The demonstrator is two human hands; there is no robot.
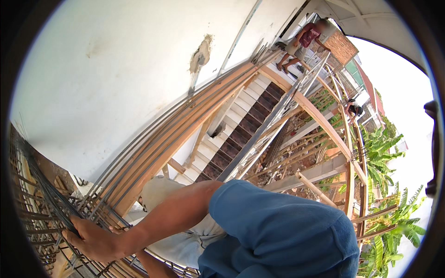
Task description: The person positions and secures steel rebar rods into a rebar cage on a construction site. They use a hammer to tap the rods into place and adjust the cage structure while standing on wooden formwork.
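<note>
My right arm, in a blue sleeve (278, 227), bends across to the lower left. At its end my right hand (95, 238) is closed around a bundle of thin dark wires (53, 201), over a cage of steel reinforcing bars (39, 231). Part of my left forearm (155, 266) shows below the right one. Of my left hand (116, 229) only a few fingertips peek out behind my right forearm, close to the bars; what they hold, if anything, is hidden. My legs in pale trousers (185, 245) are bent beneath my arms.
Long wooden planks (185, 134) and loose steel bars (139, 143) run along a white wall (116, 60). Beyond lie a tiled strip (250, 125) and open timber framing (320, 116) above lower ground. One person (310, 37) stands at the far end; another (354, 110) is beyond the framing.
</note>
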